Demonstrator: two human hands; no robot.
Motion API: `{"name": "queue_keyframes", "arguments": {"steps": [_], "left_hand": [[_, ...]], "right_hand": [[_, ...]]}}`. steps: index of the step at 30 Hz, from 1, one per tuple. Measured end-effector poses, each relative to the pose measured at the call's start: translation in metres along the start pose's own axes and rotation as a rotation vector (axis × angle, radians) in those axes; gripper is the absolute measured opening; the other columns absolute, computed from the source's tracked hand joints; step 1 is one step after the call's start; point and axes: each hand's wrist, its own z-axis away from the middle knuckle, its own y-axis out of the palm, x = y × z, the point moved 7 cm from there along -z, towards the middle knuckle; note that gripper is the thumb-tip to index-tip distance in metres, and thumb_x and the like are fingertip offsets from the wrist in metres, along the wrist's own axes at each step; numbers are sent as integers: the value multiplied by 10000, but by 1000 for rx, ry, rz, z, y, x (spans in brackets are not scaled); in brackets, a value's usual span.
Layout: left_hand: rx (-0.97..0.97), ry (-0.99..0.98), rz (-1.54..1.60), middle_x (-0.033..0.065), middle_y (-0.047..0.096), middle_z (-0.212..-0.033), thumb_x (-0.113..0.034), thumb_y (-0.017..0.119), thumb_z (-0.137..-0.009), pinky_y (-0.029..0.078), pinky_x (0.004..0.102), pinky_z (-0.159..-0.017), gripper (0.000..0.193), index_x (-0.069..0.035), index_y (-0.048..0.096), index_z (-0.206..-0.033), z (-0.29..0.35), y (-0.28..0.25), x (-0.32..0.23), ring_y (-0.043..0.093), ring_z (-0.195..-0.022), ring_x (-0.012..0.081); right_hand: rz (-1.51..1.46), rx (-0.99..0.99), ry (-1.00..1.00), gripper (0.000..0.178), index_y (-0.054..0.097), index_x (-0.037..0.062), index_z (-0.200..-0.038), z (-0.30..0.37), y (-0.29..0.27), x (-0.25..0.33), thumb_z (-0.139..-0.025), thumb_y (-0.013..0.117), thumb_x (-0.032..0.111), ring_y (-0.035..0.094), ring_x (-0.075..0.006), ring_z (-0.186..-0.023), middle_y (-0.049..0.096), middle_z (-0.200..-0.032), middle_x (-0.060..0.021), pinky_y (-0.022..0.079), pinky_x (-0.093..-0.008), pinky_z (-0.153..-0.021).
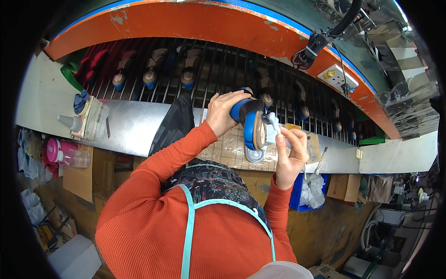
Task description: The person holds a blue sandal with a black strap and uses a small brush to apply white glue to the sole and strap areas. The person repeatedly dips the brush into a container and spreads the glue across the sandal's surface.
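Observation:
My left hand (224,111) is wrapped round a shoe on a blue last (249,125), with dark material across it. The shoe is held above the bench, its tan underside turned to the right. A small brush (273,120) with a whitish, coated head is pinched in my right hand (292,151). That brush head is right beside the underside; whether it touches I cannot tell. Below the shoe, a round grey lid or dish (254,155) sits on a taped cardboard sheet (218,151).
Beyond the bench (127,123), several lasted shoes (188,76) lie on a rack of metal rollers under an orange machine edge (186,23). Another brush (321,160) lies to the right. A grey cone (69,122) stands left; a blue crate (297,200) stands below the bench.

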Motion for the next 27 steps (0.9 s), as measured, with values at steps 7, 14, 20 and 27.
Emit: {"name": "queue_keyframes", "arguments": {"steps": [7, 14, 20, 27], "left_hand": [[-29, 13, -107, 111, 665, -1190, -157, 822, -652, 469, 479, -899, 530, -170, 656, -1155, -4, -4, 6, 628, -1119, 281], [4, 32, 31, 127, 686, -1117, -148, 816, -665, 508, 395, -842, 513, -136, 650, -1150, -9, -7, 1, 669, -1010, 302], [215, -158, 192, 119, 706, -941, -29, 845, -481, 548, 379, -775, 715, -154, 605, -1143, -6, 4, 4, 676, -885, 348], [529, -374, 277, 164, 703, -995, -119, 917, -402, 516, 386, -872, 890, -89, 584, -1227, 4, 12, 3, 665, -958, 352]], "right_hand": [[7, 54, -6, 181, 718, -6, -1001, 6, 3, -1, -822, 712, 11, 535, -153, -838, 564, -913, -81, 441, -248, -731], [19, 63, -45, 193, 720, 0, -1001, 4, 4, 4, -808, 722, 7, 530, -147, -807, 564, -901, -73, 443, -246, -680], [36, 96, -64, 173, 706, -31, -996, -4, 6, 9, -825, 700, 0, 521, -171, -897, 549, -942, -76, 417, -266, -808], [64, 101, -176, 183, 720, 8, -987, -18, 11, 13, -803, 721, 5, 527, -140, -780, 558, -886, -67, 441, -240, -636]]}}
